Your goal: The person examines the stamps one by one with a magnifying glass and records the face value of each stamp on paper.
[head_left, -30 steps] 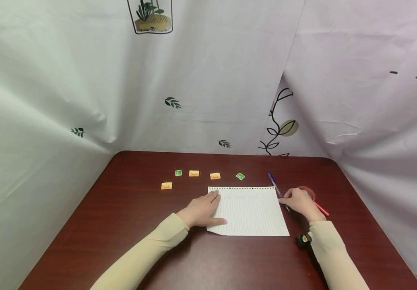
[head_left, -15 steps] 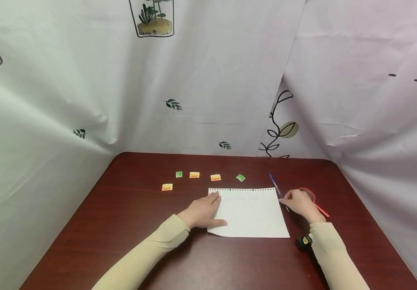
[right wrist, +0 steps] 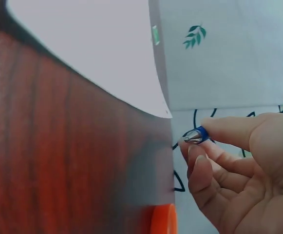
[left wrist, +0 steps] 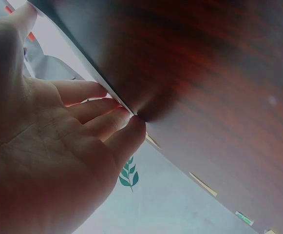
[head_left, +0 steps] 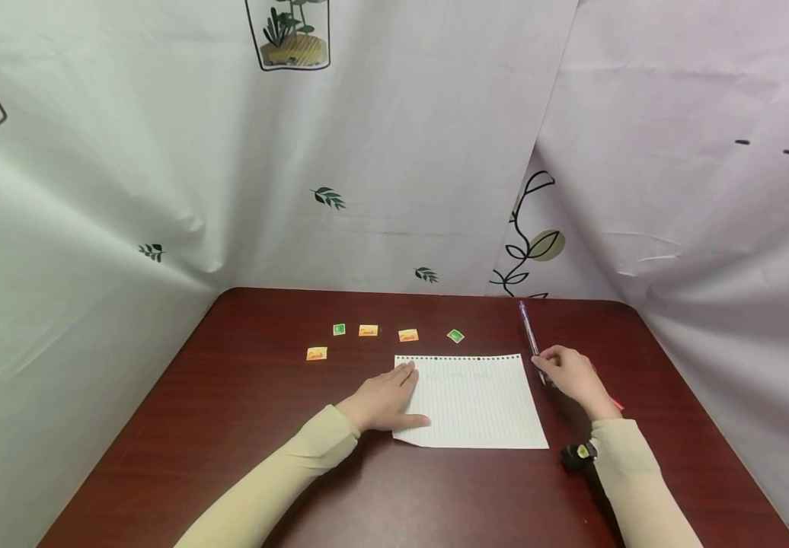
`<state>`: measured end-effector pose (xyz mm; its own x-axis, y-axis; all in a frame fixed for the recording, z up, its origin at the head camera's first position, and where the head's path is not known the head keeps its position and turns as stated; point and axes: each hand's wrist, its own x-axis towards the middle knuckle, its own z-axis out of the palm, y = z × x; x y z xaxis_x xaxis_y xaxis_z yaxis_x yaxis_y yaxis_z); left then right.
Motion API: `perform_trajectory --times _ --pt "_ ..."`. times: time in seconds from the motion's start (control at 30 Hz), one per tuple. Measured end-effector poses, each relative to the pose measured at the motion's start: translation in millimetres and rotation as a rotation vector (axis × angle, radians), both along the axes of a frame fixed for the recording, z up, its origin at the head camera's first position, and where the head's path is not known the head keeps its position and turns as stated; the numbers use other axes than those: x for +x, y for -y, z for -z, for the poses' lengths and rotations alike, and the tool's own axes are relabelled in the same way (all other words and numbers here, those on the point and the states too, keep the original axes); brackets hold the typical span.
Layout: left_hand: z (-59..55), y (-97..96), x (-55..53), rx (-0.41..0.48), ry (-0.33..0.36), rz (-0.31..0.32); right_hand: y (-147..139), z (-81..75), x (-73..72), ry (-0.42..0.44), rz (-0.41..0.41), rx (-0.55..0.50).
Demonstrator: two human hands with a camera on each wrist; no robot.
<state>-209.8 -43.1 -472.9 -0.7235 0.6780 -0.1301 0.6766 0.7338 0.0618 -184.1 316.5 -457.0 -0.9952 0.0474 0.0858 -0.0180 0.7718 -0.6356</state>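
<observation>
In the head view, my left hand (head_left: 382, 399) lies on the left edge of a lined sheet of paper (head_left: 477, 407), its fingers straight. Faint writing runs along the sheet's top, below a row of punched holes. To the right of the sheet, my right hand (head_left: 569, 378) pinches a blue pen (head_left: 528, 329) near its tip end, and the pen's other end points toward the far edge. The right wrist view shows the pen's metal tip (right wrist: 195, 136) between thumb and fingers, above the table. The left wrist view has the left fingertips (left wrist: 136, 124) at the paper's edge.
Several small orange and green stamp-like pieces, among them an orange one (head_left: 368, 330) and a green one (head_left: 455, 336), lie beyond the paper. A red round-rimmed object (right wrist: 163, 220) sits beside the right hand, mostly hidden in the head view. Printed cloth (head_left: 394, 190) hangs behind the table.
My right hand has picked the pen up off the table. The pen has shifted toward the far edge and stands steeper. The left hand and the paper have stayed in place.
</observation>
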Motion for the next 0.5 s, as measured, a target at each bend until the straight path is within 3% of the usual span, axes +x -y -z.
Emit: perform_trajectory --times 0.5 --pt "1.3 -0.7 -0.2 -0.007 0.000 0.003 7.1 -6.3 -2.9 -0.039 0.048 -0.133"
